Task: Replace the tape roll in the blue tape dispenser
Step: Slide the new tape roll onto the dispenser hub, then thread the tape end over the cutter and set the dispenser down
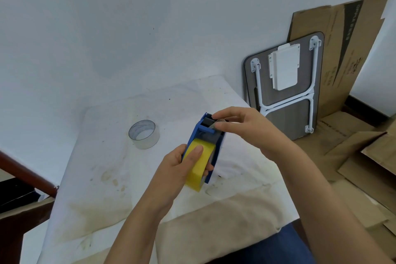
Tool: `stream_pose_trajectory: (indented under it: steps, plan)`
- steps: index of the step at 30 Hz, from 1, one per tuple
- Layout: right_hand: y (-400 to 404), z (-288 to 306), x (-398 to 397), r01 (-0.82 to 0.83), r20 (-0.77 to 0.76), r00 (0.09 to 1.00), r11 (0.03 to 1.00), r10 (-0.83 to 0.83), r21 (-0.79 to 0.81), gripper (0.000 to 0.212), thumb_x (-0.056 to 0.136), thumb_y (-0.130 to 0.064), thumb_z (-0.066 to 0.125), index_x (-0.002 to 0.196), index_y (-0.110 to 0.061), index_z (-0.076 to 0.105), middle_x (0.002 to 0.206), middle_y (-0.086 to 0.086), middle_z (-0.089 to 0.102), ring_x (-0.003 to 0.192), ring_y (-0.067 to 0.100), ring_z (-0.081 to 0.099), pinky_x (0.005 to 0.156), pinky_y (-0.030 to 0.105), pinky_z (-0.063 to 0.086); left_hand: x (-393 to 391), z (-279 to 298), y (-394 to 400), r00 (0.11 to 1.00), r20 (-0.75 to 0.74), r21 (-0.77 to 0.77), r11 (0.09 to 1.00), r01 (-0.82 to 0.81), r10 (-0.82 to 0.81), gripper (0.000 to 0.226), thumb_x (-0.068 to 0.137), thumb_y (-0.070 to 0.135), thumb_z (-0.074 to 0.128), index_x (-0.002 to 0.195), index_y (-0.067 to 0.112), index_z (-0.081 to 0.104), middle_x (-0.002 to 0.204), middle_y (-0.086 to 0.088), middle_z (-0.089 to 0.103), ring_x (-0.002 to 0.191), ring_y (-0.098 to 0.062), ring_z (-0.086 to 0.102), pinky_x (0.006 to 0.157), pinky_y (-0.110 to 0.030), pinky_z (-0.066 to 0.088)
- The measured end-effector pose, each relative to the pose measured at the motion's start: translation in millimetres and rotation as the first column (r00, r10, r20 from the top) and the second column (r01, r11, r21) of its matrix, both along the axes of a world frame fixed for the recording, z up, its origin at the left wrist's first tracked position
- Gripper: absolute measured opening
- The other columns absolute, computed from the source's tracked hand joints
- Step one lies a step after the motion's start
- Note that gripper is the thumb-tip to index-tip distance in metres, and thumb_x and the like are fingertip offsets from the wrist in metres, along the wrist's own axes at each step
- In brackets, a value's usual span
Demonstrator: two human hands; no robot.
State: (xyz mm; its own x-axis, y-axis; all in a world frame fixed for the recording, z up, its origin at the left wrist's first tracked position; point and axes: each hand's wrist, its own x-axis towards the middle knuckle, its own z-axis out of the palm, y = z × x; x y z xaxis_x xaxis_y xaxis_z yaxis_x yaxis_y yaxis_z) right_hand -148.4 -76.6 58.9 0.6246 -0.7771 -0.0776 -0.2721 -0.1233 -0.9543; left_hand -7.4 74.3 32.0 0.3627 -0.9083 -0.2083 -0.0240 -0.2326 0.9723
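The blue tape dispenser [198, 133] is held above the white cloth-covered table [111, 173], with a yellow tape roll [200, 165] seated in its body. My left hand [177, 169] wraps around the roll and the dispenser's lower end, thumb pressed on the yellow tape. My right hand [242, 126] pinches the tape's free end at the dispenser's front, next to the black cutter [207, 122]. A nearly spent clear tape roll [144, 134] stands on the table to the left, apart from both hands.
The table meets a white wall at the back. A folded lap desk [285, 88] with white legs leans on the wall to the right, with flattened cardboard [342, 53] behind it and on the floor. A dark wooden rail [25, 173] is at the left.
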Motion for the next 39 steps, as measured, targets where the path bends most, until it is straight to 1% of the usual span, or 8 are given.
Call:
stream_pose_trajectory:
  steps: [4,9,17,21,26,30,34,39]
  plan:
    - [0,-4,6,-0.002,-0.108,0.994,0.953,-0.032,-0.303,0.024,0.084,-0.016,0.069,0.105,-0.027,0.072,0.107,-0.008,0.071,0.105,0.009,0.061,0.081,0.018,0.045,0,0,-1,1.000,0.004,-0.009,1.000,-0.001,0.001,0.035,0.093,0.044,0.056,0.102,0.012,0.067,0.082,-0.003,0.079,0.073,-0.012,0.073,0.084,-0.039,0.058]
    - [2,-2,9,0.003,-0.086,0.995,0.909,-0.043,-0.417,0.016,0.083,-0.017,0.070,0.094,-0.029,0.070,0.097,-0.008,0.069,0.096,0.011,0.062,0.088,0.037,0.053,2,3,0,1.000,0.002,-0.024,1.000,0.006,-0.006,0.044,0.085,0.052,0.056,0.104,0.014,0.067,0.085,-0.003,0.079,0.075,-0.012,0.073,0.083,-0.038,0.058]
    - [6,0,14,0.040,-0.068,0.995,0.914,-0.074,-0.403,0.005,0.081,-0.020,0.066,0.084,-0.022,0.070,0.094,-0.004,0.069,0.095,0.013,0.063,0.088,0.041,0.054,2,1,1,1.000,0.025,-0.028,1.000,0.014,-0.014,0.033,0.094,0.042,0.055,0.104,0.012,0.066,0.083,-0.003,0.079,0.074,-0.013,0.073,0.082,-0.040,0.058]
    - [5,-1,16,0.072,-0.039,0.995,0.909,-0.097,-0.410,0.005,0.084,-0.021,0.068,0.083,-0.017,0.070,0.093,0.000,0.070,0.095,0.016,0.064,0.088,0.039,0.053,1,3,3,0.999,0.027,-0.041,0.998,0.042,-0.041,0.032,0.095,0.039,0.054,0.103,0.010,0.066,0.082,-0.003,0.079,0.075,-0.013,0.074,0.076,-0.031,0.059]
    - [9,-6,17,0.137,-0.017,0.987,0.893,-0.159,-0.428,0.008,0.089,-0.022,0.064,0.086,-0.015,0.067,0.088,-0.004,0.066,0.079,0.003,0.060,0.067,0.009,0.044,2,3,3,0.996,0.009,-0.022,0.996,0.091,-0.091,0.031,0.098,0.035,0.054,0.108,0.008,0.064,0.082,-0.002,0.078,0.074,-0.012,0.073,0.071,-0.022,0.058]
    - [10,-9,16,0.181,-0.003,0.980,0.896,-0.200,-0.406,0.012,0.090,-0.023,0.065,0.087,-0.012,0.066,0.089,-0.005,0.065,0.075,-0.004,0.057,0.061,0.000,0.038,4,0,3,0.993,0.017,0.045,0.992,0.116,-0.117,0.035,0.095,0.045,0.058,0.113,0.016,0.063,0.094,0.000,0.080,0.087,-0.013,0.074,0.092,-0.034,0.055]
    - [11,-11,17,0.193,0.016,0.980,0.924,-0.199,-0.331,0.013,0.089,-0.023,0.065,0.084,-0.011,0.066,0.088,-0.001,0.067,0.074,0.002,0.059,0.057,0.006,0.040,8,-2,-3,0.999,-0.003,0.086,0.996,0.037,-0.037,0.057,0.071,0.073,0.067,0.116,0.042,0.052,0.117,0.002,0.072,0.112,-0.025,0.065,0.105,-0.053,0.048]
    - [11,-18,22,0.240,0.105,0.969,0.949,-0.223,-0.205,0.012,0.089,-0.025,0.065,0.079,-0.018,0.064,0.089,0.001,0.071,0.087,0.015,0.066,0.070,0.027,0.052,6,1,-13,0.997,0.055,0.059,0.997,0.044,-0.047,0.039,0.088,0.046,0.066,0.122,0.049,0.048,0.120,0.002,0.063,0.110,-0.023,0.065,0.099,-0.051,0.053]
